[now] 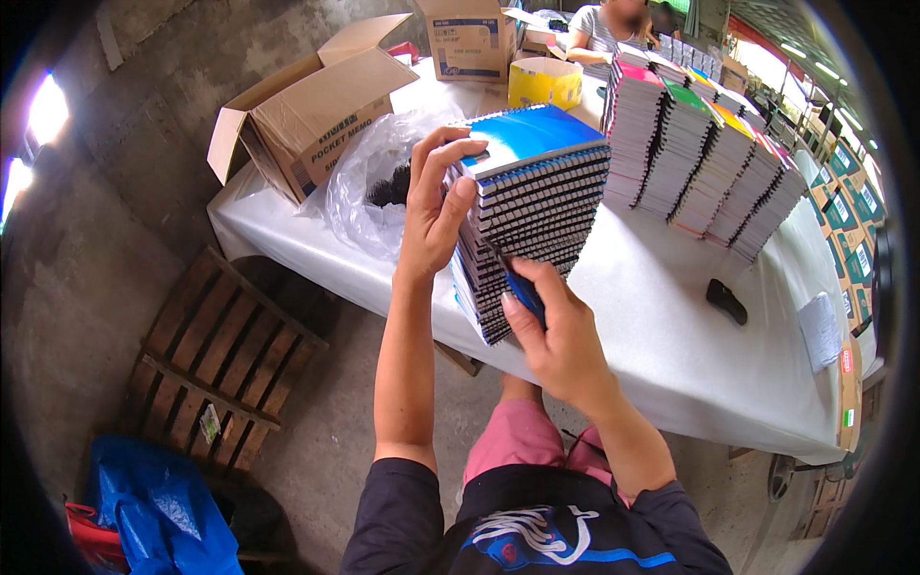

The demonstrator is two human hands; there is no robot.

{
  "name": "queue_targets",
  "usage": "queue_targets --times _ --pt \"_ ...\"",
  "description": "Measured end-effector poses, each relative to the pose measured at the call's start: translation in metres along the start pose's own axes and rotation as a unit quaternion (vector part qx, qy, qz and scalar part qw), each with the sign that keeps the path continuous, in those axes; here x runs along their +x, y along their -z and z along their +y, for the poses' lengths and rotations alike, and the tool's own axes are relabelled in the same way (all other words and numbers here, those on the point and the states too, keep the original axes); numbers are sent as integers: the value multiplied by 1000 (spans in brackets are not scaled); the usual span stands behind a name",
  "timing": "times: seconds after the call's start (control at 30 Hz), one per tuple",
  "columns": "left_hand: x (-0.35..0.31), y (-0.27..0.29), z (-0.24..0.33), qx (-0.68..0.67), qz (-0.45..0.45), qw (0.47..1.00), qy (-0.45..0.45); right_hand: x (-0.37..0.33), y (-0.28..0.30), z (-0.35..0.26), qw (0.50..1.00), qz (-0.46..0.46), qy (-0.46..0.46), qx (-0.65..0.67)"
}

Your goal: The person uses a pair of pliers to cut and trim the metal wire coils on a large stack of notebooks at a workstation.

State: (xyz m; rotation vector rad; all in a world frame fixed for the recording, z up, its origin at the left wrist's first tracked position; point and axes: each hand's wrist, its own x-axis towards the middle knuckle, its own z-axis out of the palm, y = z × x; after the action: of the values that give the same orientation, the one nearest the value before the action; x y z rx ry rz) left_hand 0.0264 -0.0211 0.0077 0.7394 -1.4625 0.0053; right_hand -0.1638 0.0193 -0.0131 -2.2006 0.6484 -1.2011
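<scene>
A tall stack of spiral notebooks (541, 206) with a blue cover on top stands at the table's near edge, its black coil bindings facing me. My left hand (439, 196) rests against the stack's upper left corner, thumb and fingers spread over the top edge. In my right hand (561, 335) is a blue-handled tool (524, 295), its dark tip touching the coils low on the stack. The fingers are wrapped round the handle, and the tool's exact kind is partly hidden. Left of the stack lies a clear plastic bag (359, 206) with black coils inside.
More notebook stacks (680, 158) stand at the right on the white table (652, 316). A black object (726, 301) and a paper (817, 331) lie nearby. Open cardboard boxes (307, 120) and a yellow roll (544, 83) are at the back. A person (599, 34) works beyond. A wooden chair (216, 359) stands left.
</scene>
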Motion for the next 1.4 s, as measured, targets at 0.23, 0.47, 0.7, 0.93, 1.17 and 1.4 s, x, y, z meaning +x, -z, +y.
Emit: queue_targets --times 0.23,0.47,0.7,0.93,1.17,1.4 --pt "-1 1 2 5 -7 1000 4 -7 -1 9 971 -31 -98 217" --pt "0 1 2 -5 -8 1000 10 -8 -2 6 980 65 48 -184" --pt "1 1 4 4 -2 1000 20 -10 -3 6 964 103 89 -230" --pt "0 2 0 6 -6 1000 14 -6 -8 9 960 77 86 -255" --pt "-1 -1 2 -19 -14 1000 8 -11 -7 13 988 -4 -73 135" --pt "0 2 0 -2 -2 1000 12 -16 -8 15 976 78 61 -192"
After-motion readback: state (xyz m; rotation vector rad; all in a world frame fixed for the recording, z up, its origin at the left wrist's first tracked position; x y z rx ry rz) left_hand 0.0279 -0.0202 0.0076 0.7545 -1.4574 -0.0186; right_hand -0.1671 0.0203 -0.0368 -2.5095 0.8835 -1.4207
